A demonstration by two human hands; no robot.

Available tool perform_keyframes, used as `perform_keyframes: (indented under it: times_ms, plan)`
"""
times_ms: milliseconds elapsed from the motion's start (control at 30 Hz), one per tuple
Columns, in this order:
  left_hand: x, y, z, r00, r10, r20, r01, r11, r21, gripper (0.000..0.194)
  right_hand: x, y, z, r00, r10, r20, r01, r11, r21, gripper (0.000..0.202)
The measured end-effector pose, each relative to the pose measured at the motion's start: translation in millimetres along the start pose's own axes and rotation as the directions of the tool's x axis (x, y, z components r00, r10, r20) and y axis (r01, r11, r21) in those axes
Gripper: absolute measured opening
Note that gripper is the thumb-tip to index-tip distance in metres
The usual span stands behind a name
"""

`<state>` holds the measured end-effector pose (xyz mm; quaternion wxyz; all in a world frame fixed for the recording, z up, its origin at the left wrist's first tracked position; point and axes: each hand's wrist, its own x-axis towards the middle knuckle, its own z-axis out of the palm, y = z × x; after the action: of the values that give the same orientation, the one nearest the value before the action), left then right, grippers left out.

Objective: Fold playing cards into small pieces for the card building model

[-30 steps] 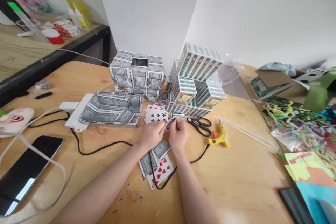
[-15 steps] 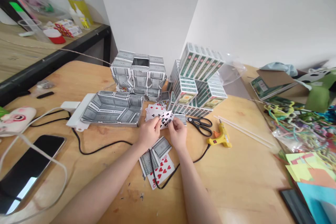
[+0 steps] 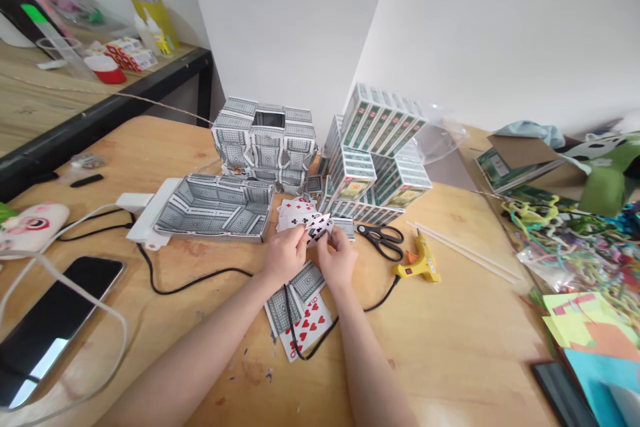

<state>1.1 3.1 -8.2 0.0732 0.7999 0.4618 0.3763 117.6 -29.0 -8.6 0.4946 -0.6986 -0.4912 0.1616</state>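
Note:
Both my hands pinch one playing card marked with black clubs, bent between them. My left hand is closed on its left edge, and my right hand grips the right edge. Just behind lie loose cards, face up, some with red diamonds. Under my wrists several cards lie on the table, among them a heart card with a black cable across it. A tray made of folded cards stands to the left, and a larger block built of cards rises behind it.
Stacked card boxes stand behind my right hand. To the right are black scissors, a yellow glue gun and clear glue sticks. A phone and a white power strip lie left. Coloured yarn fills the right side.
The clubs card is tilted and bent differently between my fingers. My hands have shifted only slightly; the things on the table have stayed where they were.

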Motion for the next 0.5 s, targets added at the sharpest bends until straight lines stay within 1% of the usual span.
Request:
perform_keyframes:
  times_ms: [67, 133, 200, 233, 300, 367, 433, 500]
  plan:
    - [0.4, -1.1, 0.0, 0.999, -0.045, -0.014, 0.046, 0.999, 0.019, 0.025, 3.4, 2.2, 0.2, 0.995, 0.035, 0.092, -0.047, 0.991, 0.127, 0.022]
    - [0.8, -1.9, -0.1, 0.997, -0.069, -0.026, 0.070, 0.997, 0.030, 0.025, 6.2, 4.2, 0.4, 0.981, 0.059, 0.182, -0.104, 0.963, 0.249, 0.023]
    - [1.2, -2.4, -0.4, 0.997, -0.075, -0.028, 0.076, 0.997, 0.032, 0.025, 8.0, 5.4, 0.0, 0.966, 0.062, 0.250, -0.144, 0.935, 0.324, 0.024]
    - [1.4, -2.4, -0.7, 0.997, -0.073, -0.025, 0.073, 0.997, 0.030, 0.025, 8.4, 5.5, -0.6, 0.962, 0.056, 0.266, -0.146, 0.932, 0.332, 0.025]
    - [1.8, -2.2, -1.3, 0.998, -0.065, -0.012, 0.065, 0.998, 0.021, 0.025, 8.5, 4.8, -2.5, 0.966, 0.028, 0.258, -0.104, 0.953, 0.283, 0.025]
    - [1.8, -1.3, -2.1, 0.998, -0.063, 0.004, 0.063, 0.998, 0.006, 0.026, 7.5, 3.7, -4.3, 0.976, -0.022, 0.216, -0.016, 0.985, 0.172, 0.025]
    - [1.5, 0.4, -2.7, 0.998, -0.064, 0.018, 0.064, 0.998, -0.013, 0.026, 5.4, 3.0, -4.6, 0.984, -0.079, 0.159, 0.079, 0.997, 0.006, 0.026]
    - [0.9, 2.7, -3.1, 0.998, -0.064, 0.022, 0.065, 0.997, -0.030, 0.025, 2.5, 3.6, -3.0, 0.987, -0.123, 0.108, 0.140, 0.975, -0.173, 0.027]
